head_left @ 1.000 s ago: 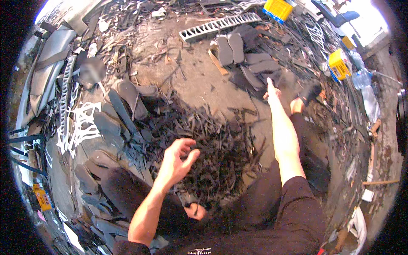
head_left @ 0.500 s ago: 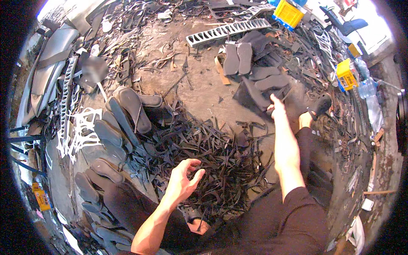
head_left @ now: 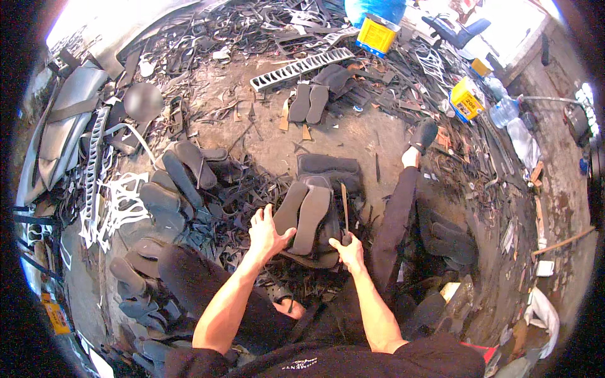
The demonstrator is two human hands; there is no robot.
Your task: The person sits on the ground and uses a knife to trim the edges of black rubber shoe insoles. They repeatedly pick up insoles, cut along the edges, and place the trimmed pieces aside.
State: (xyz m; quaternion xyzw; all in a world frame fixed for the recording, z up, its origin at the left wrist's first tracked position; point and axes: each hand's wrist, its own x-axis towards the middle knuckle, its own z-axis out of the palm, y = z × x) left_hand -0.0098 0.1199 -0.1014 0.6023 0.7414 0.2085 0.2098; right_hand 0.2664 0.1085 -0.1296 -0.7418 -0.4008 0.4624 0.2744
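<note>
In front of me lies a stack of dark grey shoe soles [head_left: 313,220], several deep, with a pair side by side on top. My left hand [head_left: 268,234] is at the stack's left edge, fingers spread and nothing in its grasp. On the other side, my right hand [head_left: 348,251] is closed around the dark handle of a knife [head_left: 345,211]. Its long narrow blade points away from me, beside the soles. Beneath and around the stack, dark offcut strips [head_left: 236,192] are heaped on the floor.
More soles [head_left: 195,162] lie to the left, and a further pair [head_left: 309,104] sits ahead. A white slotted strip [head_left: 302,68] lies beyond. Yellow boxes [head_left: 377,36] and clear bottles [head_left: 504,112] stand far right. My outstretched leg [head_left: 396,214] borders the stack's right side.
My right hand has come back from the far right to the middle with the knife. The stack of soles now lies between my hands, over the scraps. My left hand has opened wider.
</note>
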